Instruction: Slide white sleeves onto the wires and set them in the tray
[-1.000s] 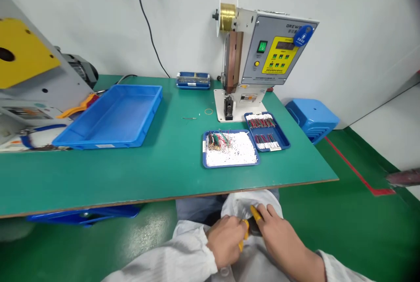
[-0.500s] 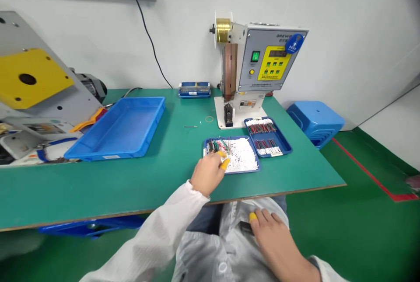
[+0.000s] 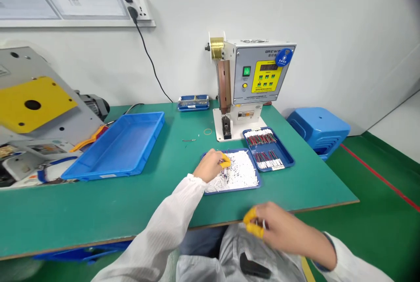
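Observation:
My left hand is over a shallow blue tray filled with small white tube-like pieces. Its thumb and forefinger, in yellow finger cots, are pinched together just above the heap; what they hold is hidden. Thin dark wires show beneath those fingertips. Past the table's front edge, above my lap, my right hand is slightly blurred, its yellow-cotted thumb and forefinger apart with nothing visible between them. Below it, on the grey clothing of my lap, lies a black angular object.
A second blue tray holds two rows of red and dark wires with white ends. Behind stands a grey machine with a brass-coloured wire spool. A large blue bin lies left, with blue stools at right.
My right hand has lifted off the black object on my lap and moved up toward the table edge. My left thumb and forefinger have closed together at the tray. The view has tilted upward.

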`<state>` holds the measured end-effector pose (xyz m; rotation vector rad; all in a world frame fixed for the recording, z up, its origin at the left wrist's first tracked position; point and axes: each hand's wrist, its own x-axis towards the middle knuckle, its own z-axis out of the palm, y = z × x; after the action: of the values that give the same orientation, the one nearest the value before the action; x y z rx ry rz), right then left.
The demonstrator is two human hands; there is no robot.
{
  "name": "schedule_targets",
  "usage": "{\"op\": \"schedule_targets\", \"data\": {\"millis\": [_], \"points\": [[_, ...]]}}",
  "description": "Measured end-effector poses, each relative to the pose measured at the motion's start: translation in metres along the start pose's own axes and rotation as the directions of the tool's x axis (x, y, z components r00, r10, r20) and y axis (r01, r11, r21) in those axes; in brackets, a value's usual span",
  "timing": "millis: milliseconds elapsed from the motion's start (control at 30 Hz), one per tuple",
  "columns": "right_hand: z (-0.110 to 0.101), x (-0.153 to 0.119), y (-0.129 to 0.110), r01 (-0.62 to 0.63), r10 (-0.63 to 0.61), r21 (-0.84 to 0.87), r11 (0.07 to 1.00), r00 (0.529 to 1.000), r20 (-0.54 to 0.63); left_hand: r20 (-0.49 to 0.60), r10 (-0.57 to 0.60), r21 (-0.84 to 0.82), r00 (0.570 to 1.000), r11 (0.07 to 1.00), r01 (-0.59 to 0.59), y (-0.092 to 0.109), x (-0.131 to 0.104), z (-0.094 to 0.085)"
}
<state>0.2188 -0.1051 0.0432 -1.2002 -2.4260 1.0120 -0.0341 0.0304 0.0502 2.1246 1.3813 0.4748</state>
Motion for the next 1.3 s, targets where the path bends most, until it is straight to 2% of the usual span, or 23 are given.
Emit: {"op": "schedule_targets", "data": {"millis": [33,100,200,333,433,500,600,667,800,933,1100,1167,1233,1300], "points": [[-0.010,0.015,0.001,-0.017,0.029,0.139,0.990,0.996,-0.084,0.019,0.009,-0.031,1.000,0.999,-0.009,-0.001,0.002,-0.003],[-0.024,0.048,0.009,-0.020,0.057,0.202,0.979,0.983,-0.177,0.052,0.017,-0.096,0.998,0.995,-0.012,-0.002,0.007,-0.009],[-0.032,0.096,0.027,-0.015,0.090,0.266,0.964,0.958,-0.273,0.063,0.024,-0.175,0.998,0.985,-0.013,-0.001,0.015,-0.015],[-0.028,0.142,0.049,0.018,0.077,0.411,0.911,0.974,-0.211,0.017,0.032,-0.252,0.999,0.967,-0.026,-0.002,0.020,-0.022],[-0.026,0.161,0.061,0.010,0.101,0.562,0.827,0.981,-0.166,-0.019,-0.063,-0.327,0.998,0.944,0.054,-0.006,0.012,-0.023],[-0.028,0.169,0.065,0.011,0.111,0.647,0.762,0.983,-0.147,0.042,-0.124,-0.403,0.991,0.906,0.130,-0.008,0.003,-0.018],[-0.031,0.177,0.068,0.028,0.102,0.730,0.683,0.986,-0.133,0.273,-0.095,-0.534,0.957,0.813,0.233,-0.009,-0.004,-0.002],[-0.032,0.180,0.068,0.047,0.097,0.764,0.644,0.985,-0.142,0.348,-0.062,-0.600,0.936,0.752,0.273,-0.011,-0.002,0.010],[-0.028,0.180,0.068,0.088,0.099,0.805,0.587,0.979,-0.179,0.354,-0.059,-0.684,0.933,0.665,0.302,-0.019,0.006,0.022],[-0.024,0.174,0.066,0.085,0.087,0.812,0.578,0.983,-0.165,0.351,-0.085,-0.704,0.932,0.633,0.323,-0.024,0.007,0.027],[-0.026,0.161,0.056,0.042,0.040,0.796,0.604,0.996,-0.083,0.396,-0.076,-0.736,0.915,0.569,0.366,-0.019,-0.001,0.036],[-0.030,0.153,0.051,0.059,-0.010,0.740,0.670,0.997,-0.071,0.423,-0.036,-0.736,0.905,0.569,0.367,-0.017,-0.007,0.037],[-0.035,0.146,0.047,0.089,-0.051,0.623,0.777,0.996,-0.079,0.421,-0.017,-0.716,0.907,0.607,0.343,-0.016,-0.013,0.037],[-0.039,0.140,0.045,0.105,-0.088,0.548,0.830,0.994,-0.058,0.403,-0.020,-0.687,0.915,0.654,0.317,-0.017,-0.017,0.036]]}}
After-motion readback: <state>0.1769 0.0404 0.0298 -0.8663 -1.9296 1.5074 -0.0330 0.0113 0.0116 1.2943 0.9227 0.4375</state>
